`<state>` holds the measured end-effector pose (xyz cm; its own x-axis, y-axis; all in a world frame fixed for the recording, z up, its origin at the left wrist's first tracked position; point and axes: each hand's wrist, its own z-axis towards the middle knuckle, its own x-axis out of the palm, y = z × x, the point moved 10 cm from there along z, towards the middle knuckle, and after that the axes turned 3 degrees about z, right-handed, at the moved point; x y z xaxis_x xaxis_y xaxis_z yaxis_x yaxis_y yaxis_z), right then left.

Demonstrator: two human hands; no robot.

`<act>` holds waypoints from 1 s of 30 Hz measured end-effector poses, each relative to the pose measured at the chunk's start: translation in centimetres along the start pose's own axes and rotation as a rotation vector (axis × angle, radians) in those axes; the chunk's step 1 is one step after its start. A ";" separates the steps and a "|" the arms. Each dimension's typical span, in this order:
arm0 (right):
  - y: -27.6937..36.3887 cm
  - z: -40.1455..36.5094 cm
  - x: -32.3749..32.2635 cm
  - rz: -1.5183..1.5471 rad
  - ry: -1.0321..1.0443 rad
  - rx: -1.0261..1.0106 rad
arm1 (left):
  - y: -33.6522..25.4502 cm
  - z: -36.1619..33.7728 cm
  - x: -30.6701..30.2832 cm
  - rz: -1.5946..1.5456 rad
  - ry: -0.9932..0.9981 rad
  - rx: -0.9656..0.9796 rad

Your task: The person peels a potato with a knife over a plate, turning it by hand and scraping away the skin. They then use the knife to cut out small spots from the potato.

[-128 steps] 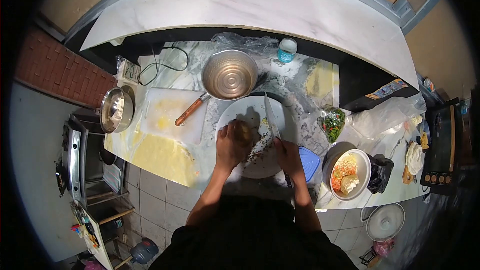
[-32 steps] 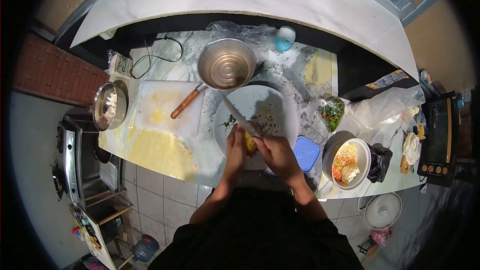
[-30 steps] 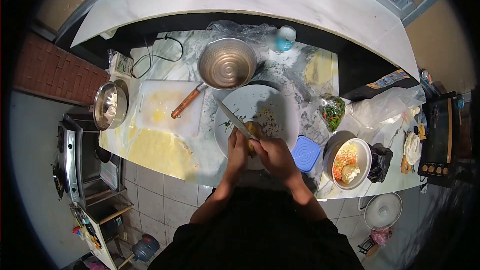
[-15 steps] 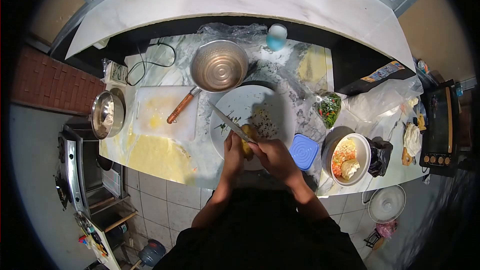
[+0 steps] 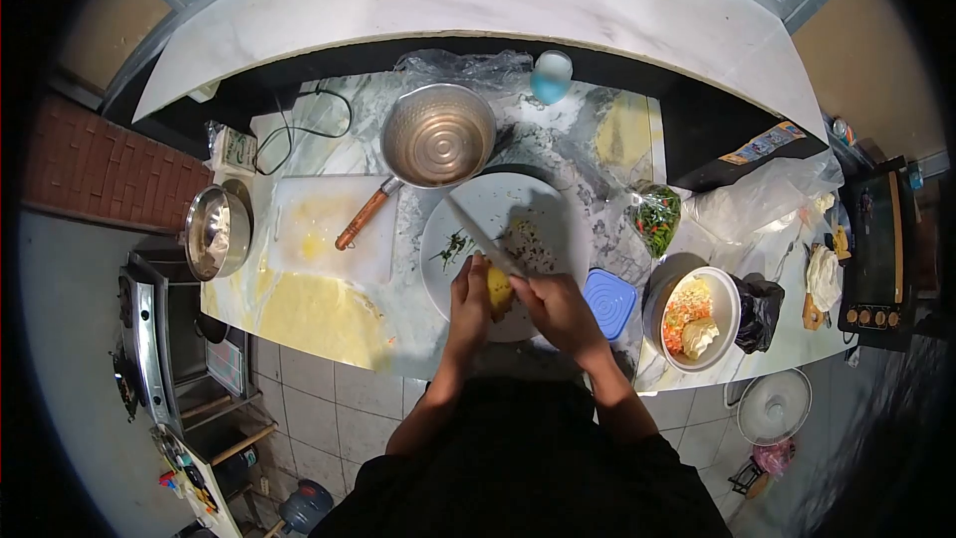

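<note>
My left hand (image 5: 470,299) is closed around a yellow potato (image 5: 501,291) with some brownish skin near its lower end. My right hand (image 5: 560,313) grips a knife (image 5: 480,236), its handle hidden in the fist and its blade slanting up and left across the top of the potato. Both hands are above the near part of a large white plate (image 5: 568,239). On that plate lie chopped green herbs (image 5: 455,248) at the left and a heap of finely chopped pale and dark bits (image 5: 528,244) at the right.
Behind the plate stands a metal saucepan (image 5: 439,136), its wooden handle over a white cutting board (image 5: 299,209). To the right are a blue lid (image 5: 608,303), a bag of chillies (image 5: 655,221) and a white bowl (image 5: 735,314) of chopped vegetables. A steel bowl (image 5: 234,239) sits far left.
The potato has turned in my left hand, so more bare yellow flesh faces up. The knife blade has shifted slightly to the right. The whole view has moved a little.
</note>
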<state>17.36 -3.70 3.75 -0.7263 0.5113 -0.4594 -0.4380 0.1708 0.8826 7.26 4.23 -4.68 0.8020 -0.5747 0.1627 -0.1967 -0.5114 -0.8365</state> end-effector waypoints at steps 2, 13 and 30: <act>0.9 -0.1 0.8 0.086 0.018 -0.030 | 0.2 0.0 -0.2 0.037 0.012 0.022; 0.1 -0.1 0.5 0.042 0.032 -0.011 | 0.8 0.9 -1.0 0.028 -0.023 0.087; 0.7 -0.1 0.3 0.073 0.041 0.042 | 0.5 0.2 -0.2 -0.152 0.151 -0.006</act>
<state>16.79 -3.49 4.24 -0.7769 0.4893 -0.3964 -0.3609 0.1698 0.9170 7.05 4.20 -5.26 0.7295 -0.5794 0.3635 -0.0839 -0.6033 -0.7931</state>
